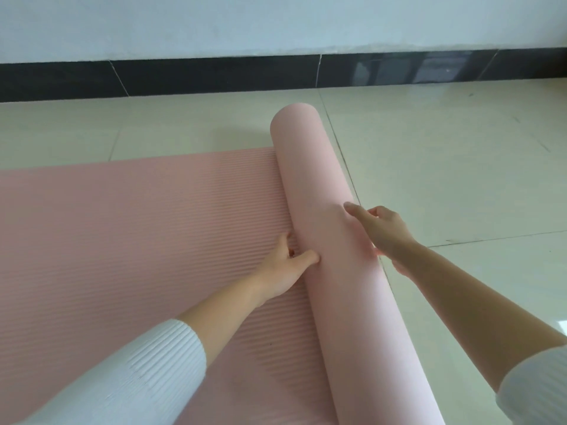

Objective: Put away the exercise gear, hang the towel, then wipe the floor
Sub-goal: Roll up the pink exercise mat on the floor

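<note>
A pink exercise mat (138, 216) lies partly unrolled on the floor, ribbed side up, stretching off to the left. Its rolled part (310, 179) forms a thick smooth tube running from the far middle to the near right. My left hand (288, 265) sits on the flat mat at the left foot of the roll, thumb pressing into the roll's side and fingers tucked at the seam. My right hand (380, 231) reaches over the roll's right side, its fingers laid out flat along the top. Both white sleeves are pushed up my forearms.
Glossy cream floor tiles (460, 154) spread to the right of the roll and behind it. A black skirting strip (214, 75) runs along the foot of a white wall (276, 23) at the back.
</note>
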`<move>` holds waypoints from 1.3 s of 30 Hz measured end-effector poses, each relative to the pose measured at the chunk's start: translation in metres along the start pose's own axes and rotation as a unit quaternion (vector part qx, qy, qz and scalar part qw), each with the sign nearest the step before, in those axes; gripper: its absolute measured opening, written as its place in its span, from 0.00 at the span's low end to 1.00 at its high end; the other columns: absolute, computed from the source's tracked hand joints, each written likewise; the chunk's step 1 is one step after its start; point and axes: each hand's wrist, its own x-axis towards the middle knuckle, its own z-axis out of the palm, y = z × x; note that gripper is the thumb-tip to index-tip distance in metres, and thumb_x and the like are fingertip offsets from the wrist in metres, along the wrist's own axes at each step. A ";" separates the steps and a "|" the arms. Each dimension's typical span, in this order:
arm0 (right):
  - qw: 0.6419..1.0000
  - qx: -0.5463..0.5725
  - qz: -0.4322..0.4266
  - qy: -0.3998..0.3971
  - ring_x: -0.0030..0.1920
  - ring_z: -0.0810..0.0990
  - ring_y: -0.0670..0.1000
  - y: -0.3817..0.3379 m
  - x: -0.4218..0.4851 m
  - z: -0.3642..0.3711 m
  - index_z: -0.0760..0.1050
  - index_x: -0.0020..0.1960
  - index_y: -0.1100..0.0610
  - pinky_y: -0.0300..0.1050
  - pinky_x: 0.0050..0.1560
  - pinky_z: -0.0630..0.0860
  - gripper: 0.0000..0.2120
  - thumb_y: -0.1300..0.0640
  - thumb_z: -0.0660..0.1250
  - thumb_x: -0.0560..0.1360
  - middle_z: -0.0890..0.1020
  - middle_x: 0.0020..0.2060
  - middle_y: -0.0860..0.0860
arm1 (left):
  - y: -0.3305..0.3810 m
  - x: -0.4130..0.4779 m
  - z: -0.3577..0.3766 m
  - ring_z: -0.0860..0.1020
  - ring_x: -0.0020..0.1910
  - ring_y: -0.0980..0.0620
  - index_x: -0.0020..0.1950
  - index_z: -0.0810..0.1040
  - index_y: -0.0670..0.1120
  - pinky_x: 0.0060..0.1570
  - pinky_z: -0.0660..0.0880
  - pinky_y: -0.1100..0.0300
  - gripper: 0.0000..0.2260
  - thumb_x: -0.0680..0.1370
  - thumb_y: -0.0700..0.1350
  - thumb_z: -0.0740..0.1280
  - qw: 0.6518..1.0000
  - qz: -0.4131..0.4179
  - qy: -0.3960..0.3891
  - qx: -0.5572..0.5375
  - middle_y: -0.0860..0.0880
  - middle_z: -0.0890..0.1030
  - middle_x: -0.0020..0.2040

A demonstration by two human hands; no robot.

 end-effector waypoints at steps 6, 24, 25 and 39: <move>0.997 -0.025 -0.064 0.026 0.43 0.77 0.50 -0.011 -0.010 0.011 0.79 0.49 0.55 0.39 0.35 0.69 0.19 0.39 0.64 0.74 0.81 0.45 0.49 | -0.008 -0.009 -0.032 0.60 0.69 0.57 0.73 0.51 0.70 0.70 0.60 0.58 0.44 0.73 0.37 0.71 0.975 0.171 0.020 0.137 0.54 0.53 0.72; 1.000 -0.003 0.008 -0.027 0.35 0.77 0.53 -0.087 -0.025 0.098 0.74 0.55 0.67 0.58 0.57 0.78 0.20 0.50 0.60 0.76 0.74 0.40 0.54 | -0.018 -0.055 -0.103 0.73 0.44 0.71 0.64 0.74 0.56 0.37 0.69 0.70 0.21 0.75 0.64 0.63 0.999 -0.011 -0.005 0.031 0.66 0.77 0.50; 1.000 -0.016 -0.003 -0.025 0.33 0.76 0.54 -0.088 -0.026 0.103 0.75 0.56 0.69 0.58 0.56 0.78 0.21 0.51 0.60 0.76 0.74 0.38 0.54 | -0.021 -0.057 -0.104 0.73 0.43 0.72 0.65 0.74 0.55 0.35 0.68 0.72 0.20 0.76 0.61 0.64 1.000 -0.010 -0.006 0.011 0.66 0.77 0.51; 0.977 0.026 -0.047 -0.207 0.56 0.79 0.50 -0.137 -0.053 0.145 0.75 0.57 0.47 0.63 0.56 0.75 0.13 0.44 0.62 0.76 0.82 0.52 0.52 | -0.063 -0.082 -0.175 0.73 0.38 0.59 0.38 0.74 0.47 0.45 0.70 0.57 0.20 0.71 0.63 0.61 0.974 0.113 0.175 0.086 0.57 0.75 0.40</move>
